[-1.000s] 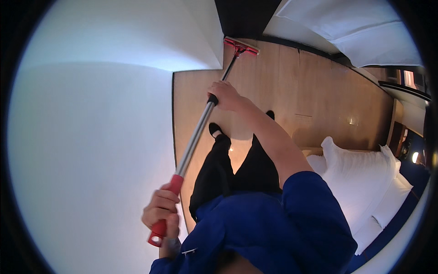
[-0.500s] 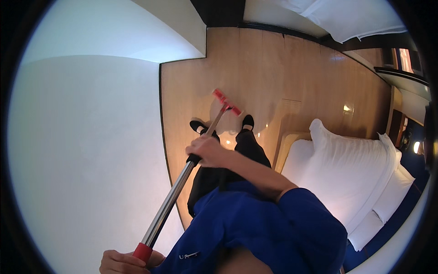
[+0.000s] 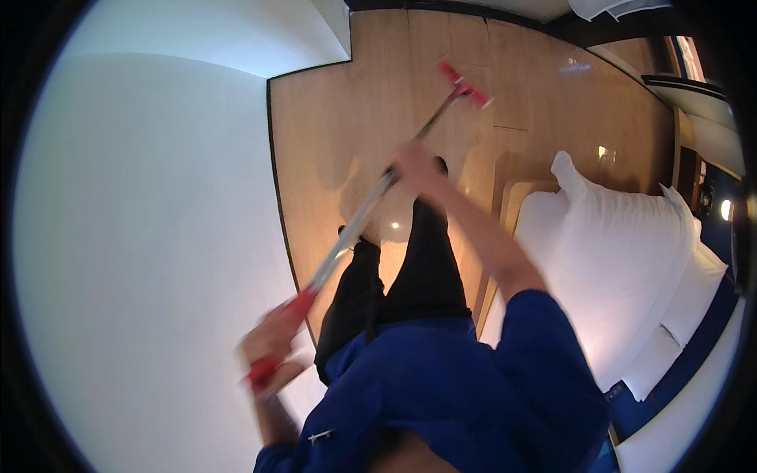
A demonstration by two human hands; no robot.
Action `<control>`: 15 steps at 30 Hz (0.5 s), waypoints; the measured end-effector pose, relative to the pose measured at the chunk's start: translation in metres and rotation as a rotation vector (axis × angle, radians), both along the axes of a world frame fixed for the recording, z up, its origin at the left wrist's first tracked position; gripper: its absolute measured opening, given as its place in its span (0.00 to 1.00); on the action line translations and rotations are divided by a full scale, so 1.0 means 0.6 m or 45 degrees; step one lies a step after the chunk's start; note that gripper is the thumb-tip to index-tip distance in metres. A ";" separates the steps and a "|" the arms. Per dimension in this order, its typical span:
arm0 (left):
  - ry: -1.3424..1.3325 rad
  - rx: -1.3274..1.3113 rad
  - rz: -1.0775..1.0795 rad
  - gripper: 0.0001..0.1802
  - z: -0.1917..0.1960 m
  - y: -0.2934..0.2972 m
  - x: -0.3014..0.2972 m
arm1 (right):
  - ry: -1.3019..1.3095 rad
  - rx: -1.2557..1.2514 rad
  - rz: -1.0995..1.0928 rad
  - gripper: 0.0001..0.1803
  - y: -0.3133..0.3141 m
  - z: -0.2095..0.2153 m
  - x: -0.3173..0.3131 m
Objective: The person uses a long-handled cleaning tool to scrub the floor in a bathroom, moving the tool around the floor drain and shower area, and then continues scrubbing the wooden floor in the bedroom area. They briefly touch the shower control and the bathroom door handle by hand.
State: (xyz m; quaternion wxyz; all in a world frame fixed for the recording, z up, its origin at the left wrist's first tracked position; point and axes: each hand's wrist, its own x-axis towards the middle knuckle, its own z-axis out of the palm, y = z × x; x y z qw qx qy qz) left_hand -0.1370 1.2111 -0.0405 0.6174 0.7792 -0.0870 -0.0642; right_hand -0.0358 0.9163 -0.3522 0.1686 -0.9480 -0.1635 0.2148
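Note:
A long-handled mop (image 3: 347, 239) runs slantwise across the view, with a silver pole, a red grip and a narrow red head. Its red mop head (image 3: 464, 85) is on the wooden floor ahead of my feet, at the far end of the pole. My left hand (image 3: 270, 345) is closed around the red grip at the near end, beside the white wall. Farther along the pole, my right hand (image 3: 418, 169) wraps round the shaft, its arm stretched forward. Both hands are smeared by motion.
A bed (image 3: 607, 268) with rumpled white bedding and a pale wooden edge stands on the right. The white wall (image 3: 142, 221) rises close on the left, with a dark skirting along the wooden floor (image 3: 323, 126). White fabric (image 3: 611, 8) hangs at the far right.
The mop head has moved forward and to the right across the floor. Both my hands have pushed forward with the pole, and my right foot has stepped ahead.

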 end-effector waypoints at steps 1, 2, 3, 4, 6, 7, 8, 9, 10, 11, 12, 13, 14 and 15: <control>-0.054 0.220 0.080 0.15 0.054 0.094 -0.042 | -0.007 0.244 -0.018 0.11 0.100 0.036 -0.050; -0.271 0.994 0.126 0.15 0.113 0.212 -0.113 | -0.090 0.515 -0.014 0.05 0.187 0.074 -0.103; -0.373 1.397 0.156 0.15 0.170 0.287 -0.161 | -0.042 0.685 0.015 0.04 0.257 0.138 -0.130; -0.391 1.336 0.121 0.15 0.224 0.314 -0.178 | -0.081 0.839 -0.019 0.06 0.330 0.152 -0.179; -0.157 0.271 -0.123 0.18 0.310 0.210 -0.130 | 0.037 1.084 0.160 0.11 0.406 0.201 -0.233; -0.144 0.081 -0.124 0.17 0.320 0.180 -0.125 | 0.145 1.109 0.253 0.10 0.416 0.214 -0.243; -0.125 -0.124 -0.126 0.16 0.321 0.160 -0.123 | 0.110 1.096 0.293 0.11 0.411 0.218 -0.249; -0.155 0.000 -0.261 0.16 0.334 0.166 -0.117 | 0.060 1.046 0.344 0.11 0.399 0.231 -0.242; -0.164 -0.050 -0.377 0.15 0.342 0.165 -0.110 | 0.030 1.000 0.383 0.11 0.387 0.247 -0.239; -0.172 -0.102 -0.495 0.14 0.347 0.161 -0.099 | 0.016 0.992 0.374 0.10 0.364 0.262 -0.233; -0.186 -0.160 -0.614 0.14 0.354 0.150 -0.083 | -0.003 0.979 0.365 0.10 0.326 0.276 -0.219; -0.070 -0.115 -0.676 0.12 0.367 0.135 -0.063 | -0.050 0.991 0.295 0.09 0.285 0.282 -0.208; -0.125 -0.189 -0.478 0.12 0.345 0.111 -0.049 | -0.107 0.994 0.154 0.08 0.239 0.274 -0.191; -0.158 -0.221 -0.396 0.10 0.316 0.089 -0.040 | -0.123 0.861 0.070 0.08 0.178 0.263 -0.175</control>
